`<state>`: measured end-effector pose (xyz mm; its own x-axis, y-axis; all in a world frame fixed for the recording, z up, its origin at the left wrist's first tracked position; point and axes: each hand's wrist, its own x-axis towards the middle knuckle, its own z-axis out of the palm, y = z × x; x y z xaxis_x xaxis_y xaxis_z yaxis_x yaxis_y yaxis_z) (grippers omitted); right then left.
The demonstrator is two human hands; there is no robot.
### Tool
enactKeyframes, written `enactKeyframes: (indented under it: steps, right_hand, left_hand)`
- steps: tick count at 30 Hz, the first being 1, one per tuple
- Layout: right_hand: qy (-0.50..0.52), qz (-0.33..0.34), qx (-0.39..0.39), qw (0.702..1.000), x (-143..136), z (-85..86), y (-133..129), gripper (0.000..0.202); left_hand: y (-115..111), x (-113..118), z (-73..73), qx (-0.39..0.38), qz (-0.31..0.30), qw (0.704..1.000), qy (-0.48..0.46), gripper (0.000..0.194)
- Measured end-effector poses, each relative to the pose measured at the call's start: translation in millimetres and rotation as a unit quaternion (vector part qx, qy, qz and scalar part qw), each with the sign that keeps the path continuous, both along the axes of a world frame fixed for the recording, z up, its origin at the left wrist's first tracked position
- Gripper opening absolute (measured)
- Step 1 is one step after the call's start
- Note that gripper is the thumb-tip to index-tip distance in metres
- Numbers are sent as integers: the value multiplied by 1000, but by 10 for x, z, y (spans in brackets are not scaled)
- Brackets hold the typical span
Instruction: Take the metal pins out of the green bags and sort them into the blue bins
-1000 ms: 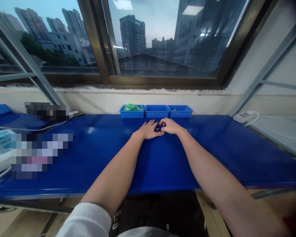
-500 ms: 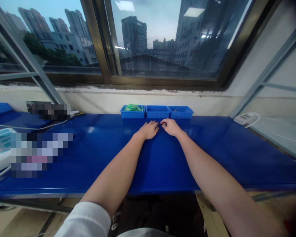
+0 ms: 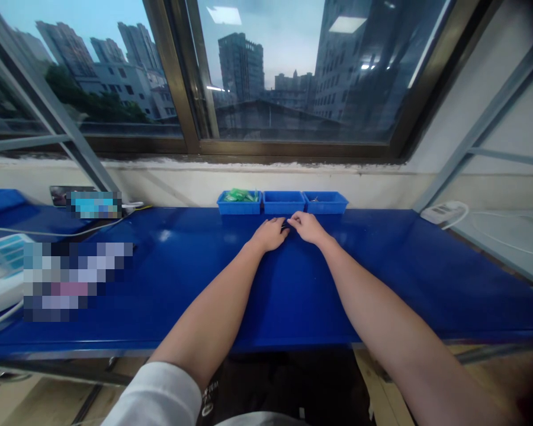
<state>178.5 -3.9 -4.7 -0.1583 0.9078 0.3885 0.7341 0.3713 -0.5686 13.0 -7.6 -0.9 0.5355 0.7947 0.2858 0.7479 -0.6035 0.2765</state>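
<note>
At the table [image 3: 288, 302], near the middle bin [image 3: 284, 206], a shiny piece [image 3: 285, 225] is being flanked by the left hand [image 3: 270, 235], turned palm down, and the right hand [image 3: 309, 227], its fingers curled. Whether the piece is being grasped by either grip cannot be told.

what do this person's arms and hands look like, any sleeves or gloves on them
The left hand and right hand are both ungloved, with no watch or band visible. A plain white sleeve ends near the elbow, leaving the left forearm bare. The right arm is bare as far as the picture shows.
</note>
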Motion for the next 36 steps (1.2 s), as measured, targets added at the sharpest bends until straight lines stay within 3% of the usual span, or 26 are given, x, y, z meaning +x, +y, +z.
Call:
enactKeyframes:
  steps: [5, 8, 13, 23, 27, 32, 36]
  right_hand:
    - [233, 70, -60, 968, -66, 29, -21, 27]
    - [297, 71, -88, 948, -82, 63, -45, 35]
    - [302, 65, -102, 946, -79, 83, -66, 37]
    - [372, 118, -101, 915, -9, 80, -50, 24]
    - [364, 117, -94, 919, -2, 86, -47, 23]
    - [346, 60, -31, 936, -45, 130, -55, 17]
    - [289, -32, 53, 955, -79, 156, -60, 15]
  left_hand:
    - [-44, -11, 100, 56, 5, 998, -37, 25]
    - [-61, -21, 140, 69, -9, 996, -60, 25]
    - [-43, -48, 147, 66, -17, 993, -93, 22]
    - [-44, -62, 162, 60, 54, 995, -63, 27]
    - [-51, -65, 167, 58, 48, 995, -62, 27]
    - [-20, -62, 123, 64, 32, 993, -95, 29]
    - [-2, -77, 115, 77, 81, 984, -136, 32]
